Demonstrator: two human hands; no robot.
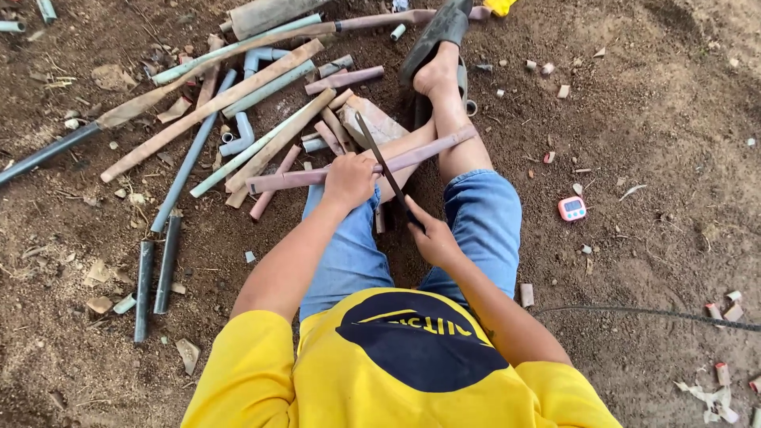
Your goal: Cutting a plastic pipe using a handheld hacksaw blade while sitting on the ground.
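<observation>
I sit on bare earth with a long pinkish-brown pipe (pixel 428 150) lying across my legs. My left hand (pixel 349 179) grips this pipe near its middle and presses it down. My right hand (pixel 432 238) is closed around the handle of a thin dark saw blade (pixel 379 155), which slants up and left across the pipe just right of my left hand. My bare foot (pixel 437 73) rests in a black sandal (pixel 440 28) beyond the pipe.
A heap of dirty pipes and elbow fittings (pixel 238 119) lies to the upper left. Two dark pipes (pixel 154 277) lie at the left. A small pink timer (pixel 571 208) sits on the ground at the right. Short cut pipe pieces (pixel 723 311) and a dark cable (pixel 658 315) lie lower right.
</observation>
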